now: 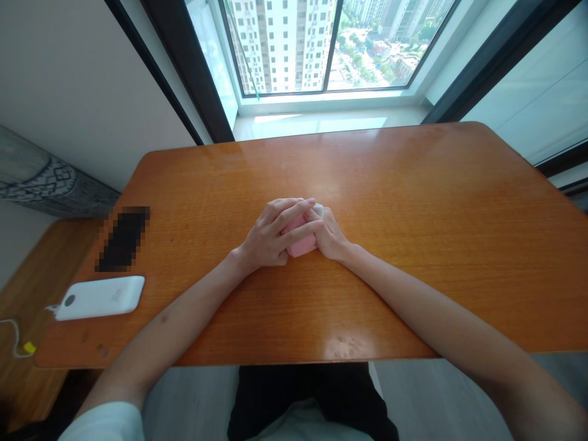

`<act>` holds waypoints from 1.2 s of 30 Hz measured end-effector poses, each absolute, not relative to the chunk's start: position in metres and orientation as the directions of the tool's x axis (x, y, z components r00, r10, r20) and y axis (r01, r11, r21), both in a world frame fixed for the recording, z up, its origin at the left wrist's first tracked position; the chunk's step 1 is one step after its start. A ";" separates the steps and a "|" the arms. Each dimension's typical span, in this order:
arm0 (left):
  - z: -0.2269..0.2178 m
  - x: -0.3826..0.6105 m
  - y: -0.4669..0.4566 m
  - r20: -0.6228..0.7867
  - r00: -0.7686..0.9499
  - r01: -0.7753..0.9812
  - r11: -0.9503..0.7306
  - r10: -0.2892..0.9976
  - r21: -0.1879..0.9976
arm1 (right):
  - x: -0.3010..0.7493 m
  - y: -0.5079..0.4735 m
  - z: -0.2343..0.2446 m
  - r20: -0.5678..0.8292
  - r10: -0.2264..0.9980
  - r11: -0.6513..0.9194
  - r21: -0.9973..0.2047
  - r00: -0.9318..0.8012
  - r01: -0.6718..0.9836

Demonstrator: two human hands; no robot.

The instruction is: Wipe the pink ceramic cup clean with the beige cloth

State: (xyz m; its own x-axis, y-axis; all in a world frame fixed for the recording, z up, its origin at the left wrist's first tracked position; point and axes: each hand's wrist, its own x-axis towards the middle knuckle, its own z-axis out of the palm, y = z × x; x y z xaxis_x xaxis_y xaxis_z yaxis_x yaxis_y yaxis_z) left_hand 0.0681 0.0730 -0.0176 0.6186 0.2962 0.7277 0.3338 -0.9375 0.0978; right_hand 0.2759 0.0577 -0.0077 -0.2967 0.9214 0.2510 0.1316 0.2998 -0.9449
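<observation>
My hands meet at the middle of the orange-brown wooden table (395, 202), cupped around a pink rounded object (301, 246). My left hand (271, 236) lies across it, with the fingers reaching over its top. My right hand (329, 236) presses against its far side. A small white part (318, 209) shows just above my right fingers, and I cannot tell whether it belongs to the pink object. Most of the object is hidden by my fingers.
A white rounded device (98, 297) with a cable lies near the left table edge, beside a pixelated dark rectangle (123, 239). A lower wooden surface (32, 306) lies further left. A tall window (316, 49) stands beyond the far edge.
</observation>
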 end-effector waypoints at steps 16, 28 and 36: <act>0.001 0.079 0.066 0.652 0.497 0.152 -0.797 0.573 0.584 | 0.278 0.056 -0.012 0.371 0.880 0.398 -0.917 -0.297 0.033; 0.008 0.080 0.067 0.332 0.471 0.020 -0.386 0.817 0.922 | 0.279 0.056 -0.012 0.350 0.881 0.388 -0.920 -0.318 0.062; -0.002 0.077 0.080 0.153 0.501 0.002 -0.178 0.852 0.984 | 0.280 0.054 -0.005 0.394 0.834 0.450 -0.891 -0.387 0.062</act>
